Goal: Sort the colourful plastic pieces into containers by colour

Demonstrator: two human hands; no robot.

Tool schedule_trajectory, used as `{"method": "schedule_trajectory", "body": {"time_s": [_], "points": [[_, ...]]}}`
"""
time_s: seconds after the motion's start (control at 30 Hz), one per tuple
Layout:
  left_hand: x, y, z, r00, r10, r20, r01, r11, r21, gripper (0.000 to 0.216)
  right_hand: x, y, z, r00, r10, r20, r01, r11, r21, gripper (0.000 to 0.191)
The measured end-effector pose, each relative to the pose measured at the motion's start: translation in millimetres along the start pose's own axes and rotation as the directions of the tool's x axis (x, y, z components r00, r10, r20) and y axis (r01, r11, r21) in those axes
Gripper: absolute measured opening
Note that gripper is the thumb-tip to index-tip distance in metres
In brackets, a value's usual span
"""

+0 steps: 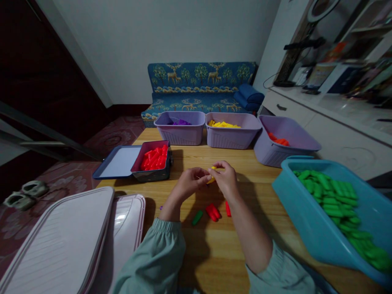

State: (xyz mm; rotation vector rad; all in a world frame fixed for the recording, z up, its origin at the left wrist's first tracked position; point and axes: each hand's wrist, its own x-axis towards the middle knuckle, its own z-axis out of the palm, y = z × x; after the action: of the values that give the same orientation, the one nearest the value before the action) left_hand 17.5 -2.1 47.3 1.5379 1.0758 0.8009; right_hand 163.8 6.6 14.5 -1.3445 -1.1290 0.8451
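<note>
Above the middle of the wooden table, my left hand [193, 179] and my right hand [226, 178] meet with their fingertips pinched on a small yellow piece [211, 180]. Fingers cover most of it, so its exact kind cannot be made out. Just below the hands lie a green capsule-shaped piece [197, 217] and a few red pieces [213, 212] side by side. Another red piece [228, 209] shows beside my right forearm, which partly hides it. A tiny purple bit [161, 207] peeks out left of my left wrist.
Lilac bins hold purple [180, 136], yellow [232, 139] and red-orange [269, 153] pieces at the back. A blue tub [294, 208] of green pieces stands right. Left are an open hinged box [150, 175] of red pieces and stacked pale lids [67, 232].
</note>
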Motion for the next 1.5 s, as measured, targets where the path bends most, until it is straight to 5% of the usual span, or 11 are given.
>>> {"method": "schedule_trajectory", "body": {"time_s": [0.3,0.47,0.63,0.73,0.87,0.97,1.1,1.2,1.37,1.5], "points": [[1.2,-1.1,2.3,0.993,-0.121,-0.013,0.115,0.963,-0.244,0.019,-3.5,-8.5,6.0,0.981,0.098,-0.167,-0.06,0.975,0.215,0.041],[7.6,-10.0,-2.3,0.951,-0.186,-0.245,0.103,0.944,-0.314,0.007,-1.4,-11.9,-1.0,0.966,0.242,-0.094,-0.18,0.885,0.429,0.028],[11.3,-27.7,-7.3,0.922,-0.132,-0.363,0.118,0.991,-0.059,0.016,2.4,-8.9,-10.2,0.99,0.138,-0.022,-0.136,0.988,0.07,0.022],[9.8,-30.2,-10.5,0.927,-0.003,-0.374,0.102,0.964,0.245,0.019,1.8,-16.4,-21.8,0.977,0.077,0.199,-0.028,0.971,-0.239,0.017],[7.5,-26.7,-14.0,0.924,0.088,-0.373,0.092,0.894,0.439,0.022,-13.9,-41.0,-27.1,0.775,0.186,0.604,0.264,0.774,-0.576,0.03],[7.1,-26.5,-16.1,0.919,0.111,-0.379,0.107,0.853,0.511,0.023,-29.5,-52.3,-15.0,0.684,0.251,0.685,0.47,0.568,-0.676,0.041],[5.8,-27.7,-18.8,0.928,0.098,-0.36,0.13,0.819,0.559,0.025,-38.0,-43.5,1.4,0.696,0.212,0.686,0.548,0.46,-0.698,0.028],[1.8,-26.9,-21.1,0.929,0.055,-0.367,0.212,0.733,0.646,0.027,-31.7,-32.0,2.2,0.741,0.147,0.655,0.497,0.536,-0.682,0.027],[-11.1,-21.2,-29.1,0.916,-0.054,-0.398,0.359,0.552,0.753,0.046,6.1,-27.3,2.8,0.894,-0.045,0.446,0.342,0.712,-0.613,0.02],[-17.6,-17.4,-36.4,0.94,-0.162,-0.301,0.339,0.554,0.76,0.054,51.4,-26.3,15.9,0.947,-0.124,0.295,0.299,0.674,-0.676,0.029]]}}
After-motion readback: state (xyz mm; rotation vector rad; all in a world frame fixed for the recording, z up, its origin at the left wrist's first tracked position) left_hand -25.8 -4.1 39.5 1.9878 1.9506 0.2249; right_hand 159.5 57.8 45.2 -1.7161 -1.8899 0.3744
